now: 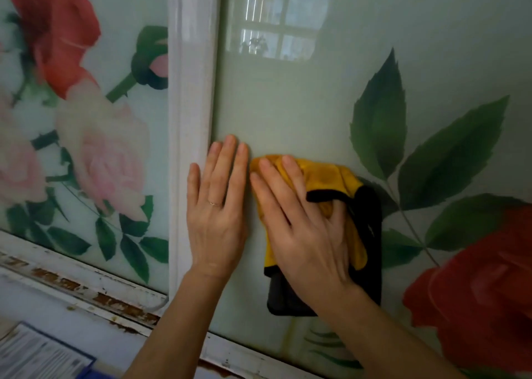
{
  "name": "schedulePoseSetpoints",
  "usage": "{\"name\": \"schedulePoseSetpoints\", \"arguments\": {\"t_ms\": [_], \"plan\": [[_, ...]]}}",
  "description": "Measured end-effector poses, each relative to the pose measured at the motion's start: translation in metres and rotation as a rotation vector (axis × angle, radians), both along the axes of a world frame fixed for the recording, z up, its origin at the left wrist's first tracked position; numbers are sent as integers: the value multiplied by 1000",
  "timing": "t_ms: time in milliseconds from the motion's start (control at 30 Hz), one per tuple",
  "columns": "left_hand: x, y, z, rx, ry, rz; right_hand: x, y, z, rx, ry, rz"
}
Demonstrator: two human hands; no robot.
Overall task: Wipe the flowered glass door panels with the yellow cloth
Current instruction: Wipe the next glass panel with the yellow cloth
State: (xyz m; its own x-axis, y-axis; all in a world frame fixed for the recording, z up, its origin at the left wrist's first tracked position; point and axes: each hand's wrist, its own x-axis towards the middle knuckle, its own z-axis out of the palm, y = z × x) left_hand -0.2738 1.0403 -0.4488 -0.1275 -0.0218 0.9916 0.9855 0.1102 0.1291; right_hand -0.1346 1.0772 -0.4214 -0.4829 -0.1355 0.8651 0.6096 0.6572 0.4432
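Two glass door panels carry printed roses and leaves: the left panel (121,47) and the right panel (288,111), with a white frame post (193,91) between them. My left hand (217,211) lies flat on the right panel beside the post, fingers straight and pointing up. My right hand (302,234) presses the yellow cloth (331,174) against the same panel, fingers straight over it and thumb hooked into a fold. The cloth has a black edge and a dark underside that hangs below my palm.
A white bottom rail (86,286) with peeling, rust-coloured patches runs below the panels. A printed paper (37,355) lies at the lower left corner. A bright window is reflected high in the right panel.
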Motion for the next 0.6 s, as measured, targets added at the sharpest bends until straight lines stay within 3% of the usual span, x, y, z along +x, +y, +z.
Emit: {"name": "schedulePoseSetpoints", "arguments": {"t_ms": [200,300,467,600], "plan": [[-3,-2,-1,34,-103,-152,-55,-12,65,-43,121,76],[-5,-4,0,76,-208,-292,-65,-14,67,-22,-22,70],[-1,-7,0,70,-246,-224,-53,-11,59,-33,-235,216],[0,-11,4,95,-234,-271,-53,-15,71,-51,-51,424]]}}
